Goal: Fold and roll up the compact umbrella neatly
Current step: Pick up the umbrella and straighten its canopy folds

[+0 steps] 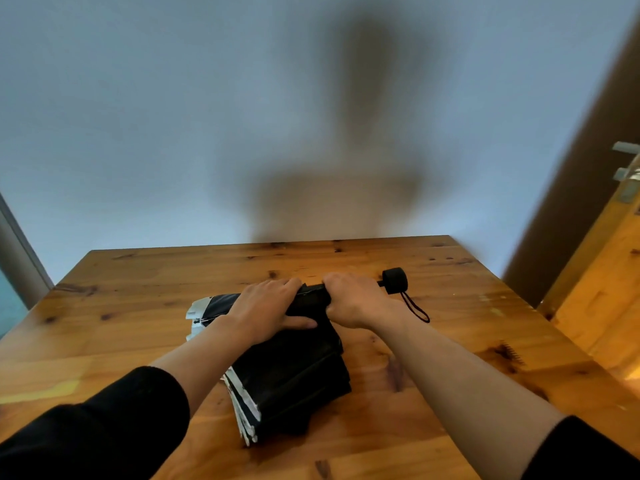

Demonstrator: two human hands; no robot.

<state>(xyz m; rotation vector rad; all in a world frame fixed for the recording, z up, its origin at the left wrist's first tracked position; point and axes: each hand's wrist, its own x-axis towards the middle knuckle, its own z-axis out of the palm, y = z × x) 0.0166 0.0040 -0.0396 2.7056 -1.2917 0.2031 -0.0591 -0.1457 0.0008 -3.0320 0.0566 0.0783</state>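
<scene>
A black compact umbrella (294, 372) lies on the wooden table (138, 323), its folded canopy panels with white edges spread toward me. Its round black handle (394, 280) with a wrist strap (415, 308) points to the right. My left hand (266, 306) grips the upper part of the canopy, fingers curled over the far side and thumb lying along the fabric. My right hand (353, 299) grips the shaft end of the canopy just left of the handle. The two hands sit close together, and the fabric between them is bunched.
The table's far edge meets a pale wall (242, 133) that carries my shadow. A wooden door (609, 271) with a metal handle stands at the right. A small dark comb-like mark (512, 351) lies on the table to the right.
</scene>
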